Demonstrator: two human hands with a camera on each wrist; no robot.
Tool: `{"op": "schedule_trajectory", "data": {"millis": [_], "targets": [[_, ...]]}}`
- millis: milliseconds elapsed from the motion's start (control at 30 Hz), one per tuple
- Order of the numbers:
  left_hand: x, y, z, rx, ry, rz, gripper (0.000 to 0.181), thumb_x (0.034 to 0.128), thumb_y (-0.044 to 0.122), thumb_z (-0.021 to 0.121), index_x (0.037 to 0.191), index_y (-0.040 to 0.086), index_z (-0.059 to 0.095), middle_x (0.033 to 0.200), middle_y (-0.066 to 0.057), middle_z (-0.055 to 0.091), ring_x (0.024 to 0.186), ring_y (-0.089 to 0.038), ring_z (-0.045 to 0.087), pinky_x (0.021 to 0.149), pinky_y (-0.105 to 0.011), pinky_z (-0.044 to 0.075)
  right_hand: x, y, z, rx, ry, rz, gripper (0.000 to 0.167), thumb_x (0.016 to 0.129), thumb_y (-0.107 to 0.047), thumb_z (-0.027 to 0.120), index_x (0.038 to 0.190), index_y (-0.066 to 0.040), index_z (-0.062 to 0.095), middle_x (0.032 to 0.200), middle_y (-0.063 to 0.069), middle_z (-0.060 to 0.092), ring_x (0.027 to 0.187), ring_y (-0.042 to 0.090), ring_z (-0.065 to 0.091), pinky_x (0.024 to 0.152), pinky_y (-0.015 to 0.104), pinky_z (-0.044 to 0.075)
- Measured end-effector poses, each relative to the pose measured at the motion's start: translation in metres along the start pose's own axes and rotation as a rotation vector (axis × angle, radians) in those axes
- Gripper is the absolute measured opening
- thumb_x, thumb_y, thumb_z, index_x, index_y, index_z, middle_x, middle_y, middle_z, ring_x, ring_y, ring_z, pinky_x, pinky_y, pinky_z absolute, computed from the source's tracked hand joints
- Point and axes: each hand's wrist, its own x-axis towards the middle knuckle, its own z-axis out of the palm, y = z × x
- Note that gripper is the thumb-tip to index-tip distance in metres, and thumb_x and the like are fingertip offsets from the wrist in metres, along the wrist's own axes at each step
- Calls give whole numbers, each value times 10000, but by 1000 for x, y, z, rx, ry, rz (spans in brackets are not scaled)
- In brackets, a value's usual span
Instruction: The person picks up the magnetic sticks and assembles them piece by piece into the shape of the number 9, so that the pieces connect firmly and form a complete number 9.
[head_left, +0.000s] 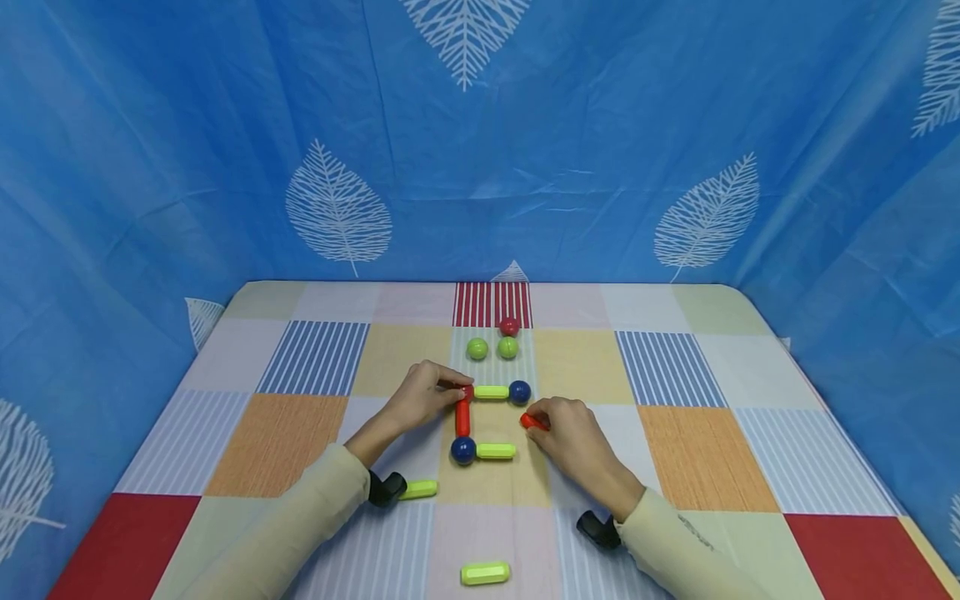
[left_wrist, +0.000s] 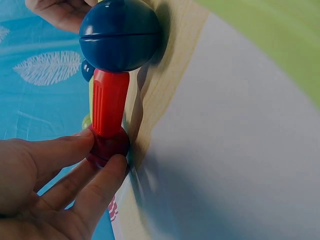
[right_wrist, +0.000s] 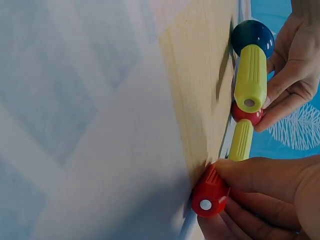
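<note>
My left hand [head_left: 420, 396] pinches a red ball [left_wrist: 109, 150] between thumb and fingers, at a corner of a joined shape of magnetic rods and balls. From that ball a red rod [head_left: 462, 419] runs to a near blue ball [head_left: 463, 450], which bears a yellow-green rod [head_left: 496, 451]. Another yellow-green rod [head_left: 491, 392] links the red ball to a far blue ball [head_left: 520, 392]. To the right, my right hand [head_left: 573, 437] grips a loose red rod [right_wrist: 207, 195], whose end shows a silvery disc. In the head view this rod is apart from the far blue ball.
Behind the shape lie a red ball [head_left: 509, 326] and two green balls, one left [head_left: 477, 348], one right [head_left: 507, 347]. Loose yellow-green rods lie by the left wrist [head_left: 418, 489] and near the front edge [head_left: 485, 573]. A blue curtain [head_left: 525, 167] surrounds the patchwork-covered table [head_left: 712, 458].
</note>
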Motion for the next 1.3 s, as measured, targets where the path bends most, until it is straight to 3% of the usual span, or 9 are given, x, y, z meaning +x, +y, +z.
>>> {"op": "schedule_trajectory", "data": {"millis": [567,967,1300], "targets": [[1,4,0,-1,0,12,203,883,-10,698,1078,6,752,1016,-78,741,1005,-225,673,901,-383,528,6,0,4,13,101,44,146,793,-32,771,931,3,739,791,62,692,681,135,619,601,292,534],[0,4,-1,-12,-2,3,197,881,-15,699,1070,-1,753,1011,-81,741,1001,-226,673,904,-381,528,8,-2,2,80,115,93,192,791,-61,781,955,27,733,759,55,685,671,126,624,596,288,538],[-1,2,-1,-12,-10,8,204,886,-18,691,1081,-5,748,1020,-85,740,1006,-229,672,901,-383,530,11,0,2,246,79,219,173,771,-57,784,934,-15,744,741,-8,692,663,83,627,592,236,517]]}}
